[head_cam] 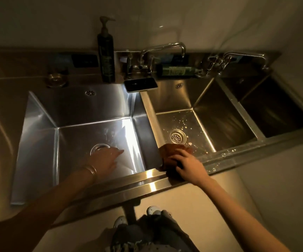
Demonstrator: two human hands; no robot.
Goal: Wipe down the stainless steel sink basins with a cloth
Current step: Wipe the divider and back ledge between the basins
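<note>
A stainless steel sink unit has a large left basin (43, 142), a middle basin (219, 128) with white specks on its floor, and a dark right basin (274, 113). My right hand (187, 161) grips a brown cloth (170, 150) at the front edge, on the divider between the left and middle basins. My left hand (105, 158) reaches into the left basin with fingers extended, beside its drain (99, 148), holding nothing.
A lit phone (140, 84) lies on the back ledge between two basins. A dark pump bottle (106, 57) stands behind the left basin; another bottle (178, 70) lies flat under the tap (163, 50). A second tap (245, 58) is at the right.
</note>
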